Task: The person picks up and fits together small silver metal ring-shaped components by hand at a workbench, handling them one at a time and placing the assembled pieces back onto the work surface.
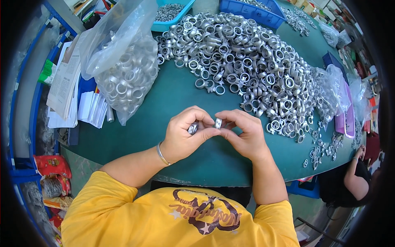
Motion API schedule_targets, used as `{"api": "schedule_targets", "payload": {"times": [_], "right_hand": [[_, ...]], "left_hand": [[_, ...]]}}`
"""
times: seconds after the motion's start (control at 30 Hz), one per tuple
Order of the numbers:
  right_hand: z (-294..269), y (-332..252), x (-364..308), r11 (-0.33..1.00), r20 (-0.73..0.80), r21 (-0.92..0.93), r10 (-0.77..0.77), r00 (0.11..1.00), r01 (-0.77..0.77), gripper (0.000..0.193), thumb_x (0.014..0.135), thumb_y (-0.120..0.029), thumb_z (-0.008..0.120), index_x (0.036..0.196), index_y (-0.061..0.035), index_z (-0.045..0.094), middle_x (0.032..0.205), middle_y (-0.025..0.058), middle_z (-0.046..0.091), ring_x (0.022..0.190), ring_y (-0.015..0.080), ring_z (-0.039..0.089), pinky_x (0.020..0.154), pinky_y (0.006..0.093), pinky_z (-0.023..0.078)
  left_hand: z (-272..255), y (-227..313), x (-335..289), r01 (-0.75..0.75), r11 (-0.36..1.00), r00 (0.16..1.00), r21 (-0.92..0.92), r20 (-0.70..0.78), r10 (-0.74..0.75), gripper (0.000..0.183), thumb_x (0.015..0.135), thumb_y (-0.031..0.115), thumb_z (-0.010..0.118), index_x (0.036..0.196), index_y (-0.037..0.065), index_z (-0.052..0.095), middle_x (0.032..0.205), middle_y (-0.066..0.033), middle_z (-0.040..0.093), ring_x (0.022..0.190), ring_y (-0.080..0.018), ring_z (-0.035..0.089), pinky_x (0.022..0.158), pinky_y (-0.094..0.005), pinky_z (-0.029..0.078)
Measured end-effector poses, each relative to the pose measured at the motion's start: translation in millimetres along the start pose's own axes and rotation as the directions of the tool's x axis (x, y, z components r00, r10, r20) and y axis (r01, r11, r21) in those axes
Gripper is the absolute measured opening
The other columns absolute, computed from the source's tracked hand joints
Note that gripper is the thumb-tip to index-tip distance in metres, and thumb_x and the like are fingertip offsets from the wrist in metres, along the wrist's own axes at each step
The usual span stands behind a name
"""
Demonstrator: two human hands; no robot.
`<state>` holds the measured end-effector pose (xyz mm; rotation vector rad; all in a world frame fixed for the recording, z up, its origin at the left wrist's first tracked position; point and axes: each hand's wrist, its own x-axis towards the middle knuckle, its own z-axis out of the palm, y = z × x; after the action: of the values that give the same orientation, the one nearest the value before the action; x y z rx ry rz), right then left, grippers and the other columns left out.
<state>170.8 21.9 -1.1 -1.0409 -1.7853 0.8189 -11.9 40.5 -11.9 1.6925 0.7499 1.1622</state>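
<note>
Both my hands meet over the near part of the green table (177, 94). Between the fingertips of my right hand (244, 131) is a small silver metal ring clamp (218, 123), seen edge-on; my left thumb and forefinger touch it too. Another metal ring (192, 128) sits in the curled fingers of my left hand (185, 133). Beyond my hands spreads a big heap of similar ring clamps (247, 53), its nearest pieces lying just past my right fingers.
A clear plastic bag of rings (127, 76) stands at left beside papers (66, 90). Blue bins (255, 12) sit at the back. On the right are another bag (329, 90), a purple basket (347, 119) and loose small rings (317, 152). Another person's arm (356, 177) rests at far right.
</note>
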Motion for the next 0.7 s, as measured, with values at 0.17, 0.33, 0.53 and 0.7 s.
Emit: {"api": "schedule_targets", "payload": {"times": [0.17,0.33,0.53,0.7], "right_hand": [[0,1,0,0.998,-0.025,-0.033,-0.046,0.999,0.045,0.032,0.068,0.004,0.069,0.099,-0.0019,0.061,0.083,0.0079,0.061,0.070,0.0158,0.062,0.059,0.0239,0.051],[3,2,2,0.998,-0.116,0.031,-0.041,0.992,0.045,0.032,0.066,0.006,0.070,0.097,-0.0011,0.062,0.083,0.0084,0.061,0.069,0.0154,0.061,0.057,0.0235,0.049],[-4,-2,2,0.985,-0.194,-0.068,-0.168,0.966,0.158,0.020,0.065,0.003,0.073,0.084,-0.0004,0.065,0.080,0.0078,0.059,0.065,0.0140,0.057,0.055,0.0232,0.047],[4,-6,3,0.945,-0.087,-0.158,-0.302,0.949,0.286,0.022,0.059,-0.005,0.078,0.077,-0.0047,0.065,0.073,0.0057,0.059,0.063,0.0186,0.057,0.055,0.0269,0.047]], "left_hand": [[-1,3,-1,0.049,0.999,0.999,-0.003,0.004,-0.049,0.018,0.073,0.001,0.072,0.085,0.002,0.058,0.084,-0.0046,0.058,0.068,-0.0062,0.050,0.060,-0.0182,0.041],[0,2,-1,0.018,1.000,0.999,0.000,-0.050,-0.018,0.015,0.076,-0.001,0.068,0.086,0.001,0.058,0.085,-0.0051,0.058,0.069,-0.0062,0.051,0.060,-0.0182,0.041],[-3,-1,2,0.007,1.000,0.998,0.003,-0.061,-0.007,0.017,0.080,0.000,0.063,0.097,-0.001,0.060,0.086,-0.0065,0.058,0.069,-0.0084,0.054,0.058,-0.0192,0.043],[-5,-4,2,0.610,0.381,0.755,-0.694,0.364,-0.546,0.033,0.094,0.027,0.046,0.109,0.000,0.056,0.091,-0.0080,0.061,0.078,-0.0162,0.062,0.059,-0.0266,0.054]]}}
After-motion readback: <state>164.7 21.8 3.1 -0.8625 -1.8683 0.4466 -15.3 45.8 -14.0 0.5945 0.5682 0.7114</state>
